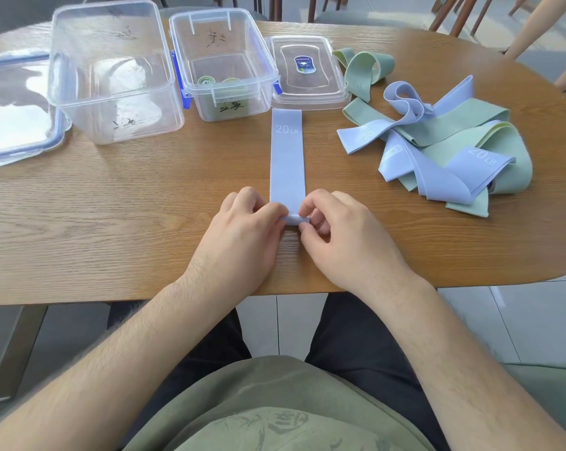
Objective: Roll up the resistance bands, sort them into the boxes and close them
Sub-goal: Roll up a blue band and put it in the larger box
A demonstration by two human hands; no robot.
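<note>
Both hands pinch the near, just-rolled end of a lilac band (287, 157) lying flat on the wooden table (112, 206): left hand (242, 229) and right hand (337, 229) curl thumb and fingers on it. Beyond it stand two clear boxes (224, 65), a lid (309, 71), and loose bands (437, 148) at right.

The flat lavender band (287, 157) reads "20 LB"; the folded lavender band (476, 161) at right likewise. Lid sticker (305, 64) illegible.
</note>
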